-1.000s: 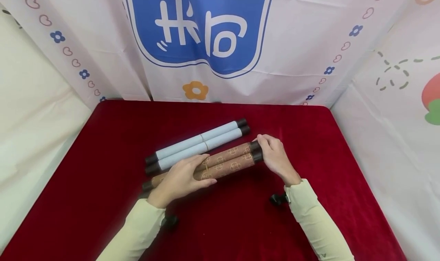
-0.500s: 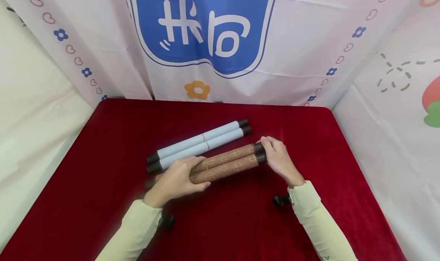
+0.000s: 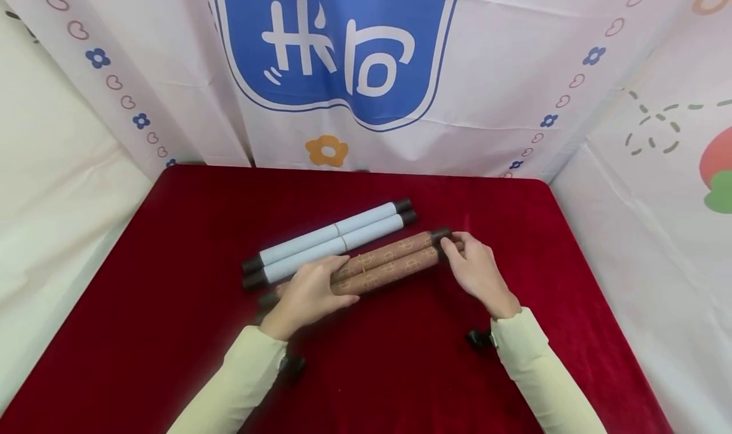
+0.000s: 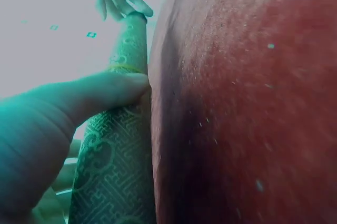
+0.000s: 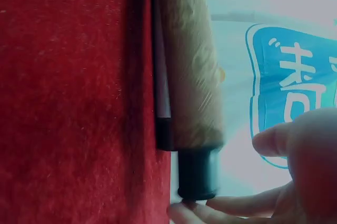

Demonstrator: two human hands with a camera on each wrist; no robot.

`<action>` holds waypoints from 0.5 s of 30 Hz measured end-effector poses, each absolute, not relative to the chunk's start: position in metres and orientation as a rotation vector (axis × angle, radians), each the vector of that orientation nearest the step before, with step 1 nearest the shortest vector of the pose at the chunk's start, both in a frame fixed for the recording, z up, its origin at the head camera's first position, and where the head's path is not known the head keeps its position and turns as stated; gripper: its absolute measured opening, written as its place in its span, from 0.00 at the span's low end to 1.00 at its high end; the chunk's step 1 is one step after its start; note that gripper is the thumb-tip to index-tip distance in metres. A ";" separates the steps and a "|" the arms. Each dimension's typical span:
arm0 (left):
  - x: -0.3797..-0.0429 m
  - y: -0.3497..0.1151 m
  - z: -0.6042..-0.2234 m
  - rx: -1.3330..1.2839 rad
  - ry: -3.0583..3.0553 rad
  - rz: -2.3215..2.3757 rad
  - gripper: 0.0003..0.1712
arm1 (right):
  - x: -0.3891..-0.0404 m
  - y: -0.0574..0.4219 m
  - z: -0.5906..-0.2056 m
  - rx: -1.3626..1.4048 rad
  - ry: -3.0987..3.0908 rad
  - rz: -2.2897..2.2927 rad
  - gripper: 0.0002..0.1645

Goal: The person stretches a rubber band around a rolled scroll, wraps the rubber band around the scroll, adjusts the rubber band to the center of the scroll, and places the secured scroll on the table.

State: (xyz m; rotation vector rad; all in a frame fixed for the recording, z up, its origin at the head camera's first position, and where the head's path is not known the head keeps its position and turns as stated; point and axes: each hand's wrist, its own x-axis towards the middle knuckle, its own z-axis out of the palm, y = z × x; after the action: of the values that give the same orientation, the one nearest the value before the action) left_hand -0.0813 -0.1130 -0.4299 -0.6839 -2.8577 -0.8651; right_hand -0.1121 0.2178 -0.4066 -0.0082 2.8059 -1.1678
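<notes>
Two brown patterned scrolls with dark end knobs lie side by side, slanting up to the right. Across their left part my left hand grips them, thumb on the near side and fingers over the far side. The left wrist view shows the thumb lying along a scroll by a thin yellow tie. My right hand is at their right ends. In the right wrist view its extended fingers touch a dark end knob, with the thumb held apart. The left hand covers part of the scrolls.
Just behind lie two pale blue scrolls with dark ends and thin ties, nearly parallel to the brown pair. A red velvet cloth covers the table. White printed curtains stand at the back and sides.
The brown scrolls have shifted a little to the right, with both hands moving along. My right hand has moved right, its fingers spreading away from the knobs. The blue scrolls have stayed put.
</notes>
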 end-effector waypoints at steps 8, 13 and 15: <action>-0.104 -0.084 -0.432 -0.683 -2.877 -0.747 0.29 | -0.095 0.218 -0.401 -0.044 2.929 -0.948 0.45; -0.109 -0.073 -0.437 -0.685 -2.899 -0.705 0.32 | -0.090 0.217 -0.400 -0.124 2.980 -0.936 0.43; -0.109 -0.071 -0.439 -0.692 -2.912 -0.694 0.36 | -0.089 0.216 -0.402 -0.170 2.987 -0.930 0.43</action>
State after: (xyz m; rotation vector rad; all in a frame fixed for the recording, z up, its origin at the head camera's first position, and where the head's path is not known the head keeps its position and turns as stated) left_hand -0.1087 -0.0712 -0.4391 -0.6923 -2.9118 -0.6935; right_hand -0.0889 0.2162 -0.4017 -0.1698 2.9872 -0.9296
